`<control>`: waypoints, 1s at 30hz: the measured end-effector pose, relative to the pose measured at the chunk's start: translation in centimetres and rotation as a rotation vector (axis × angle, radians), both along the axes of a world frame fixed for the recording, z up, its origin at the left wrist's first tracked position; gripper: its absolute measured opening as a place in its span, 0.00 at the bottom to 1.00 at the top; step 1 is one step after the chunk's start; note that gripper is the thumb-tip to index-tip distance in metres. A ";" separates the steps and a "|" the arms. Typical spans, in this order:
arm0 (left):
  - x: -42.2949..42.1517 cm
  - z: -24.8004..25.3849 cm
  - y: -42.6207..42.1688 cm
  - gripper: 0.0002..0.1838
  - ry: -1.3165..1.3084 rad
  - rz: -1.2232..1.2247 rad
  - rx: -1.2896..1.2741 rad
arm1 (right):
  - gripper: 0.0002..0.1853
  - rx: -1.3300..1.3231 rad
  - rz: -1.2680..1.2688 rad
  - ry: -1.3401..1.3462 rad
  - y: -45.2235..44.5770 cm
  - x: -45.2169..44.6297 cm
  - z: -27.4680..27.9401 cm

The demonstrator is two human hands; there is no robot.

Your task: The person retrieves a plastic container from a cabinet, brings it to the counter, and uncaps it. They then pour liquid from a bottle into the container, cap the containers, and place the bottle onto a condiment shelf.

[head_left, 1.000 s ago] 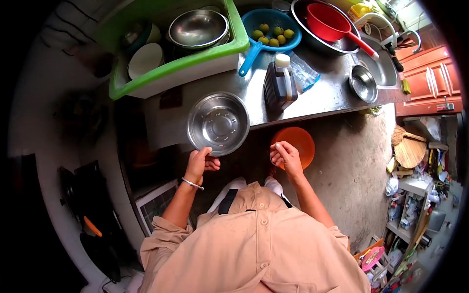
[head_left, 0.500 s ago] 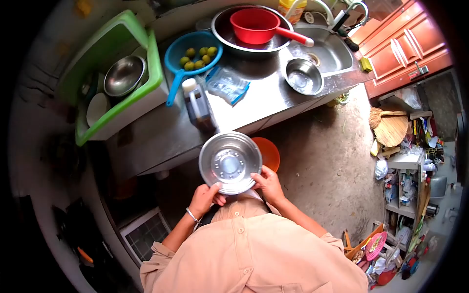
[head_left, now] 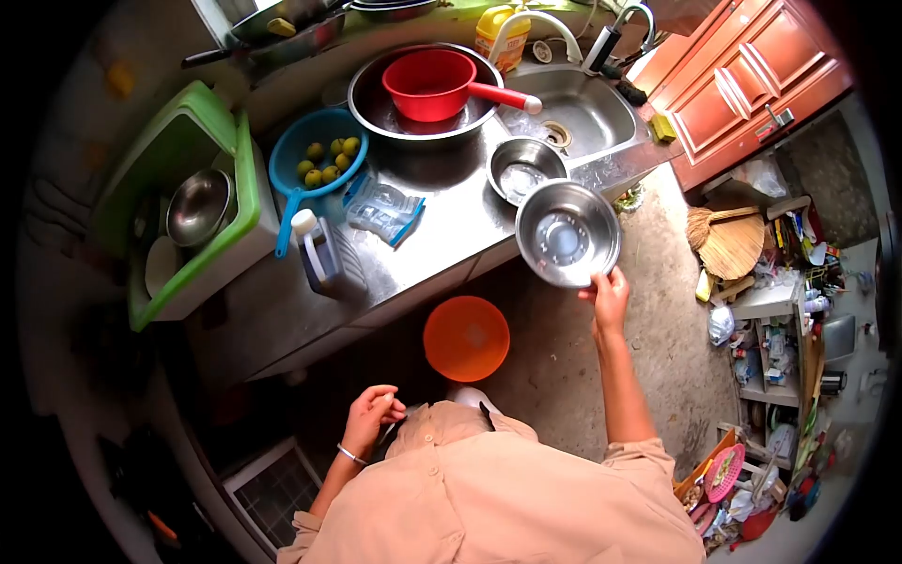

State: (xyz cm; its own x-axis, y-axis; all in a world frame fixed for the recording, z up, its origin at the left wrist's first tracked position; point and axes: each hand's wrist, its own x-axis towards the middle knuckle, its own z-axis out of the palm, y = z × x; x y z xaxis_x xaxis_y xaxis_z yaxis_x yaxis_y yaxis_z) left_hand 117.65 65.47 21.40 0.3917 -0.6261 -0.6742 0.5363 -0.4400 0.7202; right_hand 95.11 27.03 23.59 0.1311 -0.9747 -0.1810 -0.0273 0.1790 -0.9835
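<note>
My right hand point(head_left: 608, 299) is closed on the near rim of a shiny metal bowl point(head_left: 567, 235), thumb at the edge. The bowl is tilted so that its inside faces me, in front of the counter's edge near the sink. In this view it overlaps a metal pot point(head_left: 526, 170) on the counter; whether they touch I cannot tell. My left hand point(head_left: 373, 416) is by my waist with nothing in it, its fingers loosely bent and a bracelet on the wrist. An orange basin point(head_left: 467, 339) stands on the floor between my hands.
On the steel counter point(head_left: 423, 273) are a dark-liquid jug point(head_left: 326, 256), a plastic bag point(head_left: 383, 211), a blue strainer point(head_left: 319, 150) of green fruit, a large basin point(head_left: 362, 99) with a red ladle-like pan point(head_left: 427, 85), and a green-rimmed dish bin point(head_left: 246, 188). The sink point(head_left: 592, 108) is right.
My left hand has let go of the bowl and dropped back to my waist. My right hand has carried the bowl forward and right, towards the sink. The camera view has shifted.
</note>
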 end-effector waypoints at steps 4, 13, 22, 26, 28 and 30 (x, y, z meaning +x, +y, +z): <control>0.1 -1.7 1.3 0.13 -0.016 -0.023 -0.001 | 0.07 0.019 0.002 -0.029 -5.7 2.8 -0.3; -0.4 -3.1 2.8 0.13 -0.002 -0.008 0.060 | 0.08 0.111 0.038 0.046 -11.8 9.5 -3.8; -0.2 -3.2 3.5 0.13 -0.029 -0.009 0.135 | 0.12 0.331 0.030 -0.064 -13.3 9.9 -6.5; -0.3 -3.5 4.7 0.12 -0.035 0.052 0.174 | 0.05 0.401 -0.043 -0.099 -15.3 8.9 -5.5; -0.5 -3.5 5.4 0.12 -0.033 0.095 0.224 | 0.05 0.403 -0.048 -0.098 -17.5 9.0 -4.9; -0.7 -3.8 6.1 0.12 -0.035 0.117 0.235 | 0.07 0.325 -0.102 -0.087 -19.9 9.6 -4.5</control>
